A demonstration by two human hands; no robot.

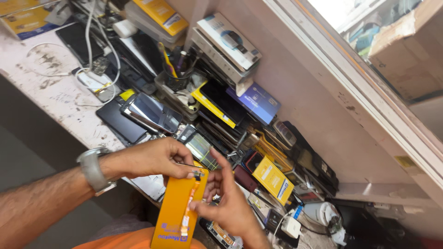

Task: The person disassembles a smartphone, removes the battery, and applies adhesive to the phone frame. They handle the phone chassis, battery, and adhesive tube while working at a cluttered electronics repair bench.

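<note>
Both hands' fingers pinch the orange panel point(175, 210): left hand point(154, 159) top, right hand point(226, 200) side.

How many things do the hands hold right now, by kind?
Orange screen panel: 1, top edge in the left hand
Orange ribbon cable: 1, pinched against the panel by the right hand
Total: 2
</note>
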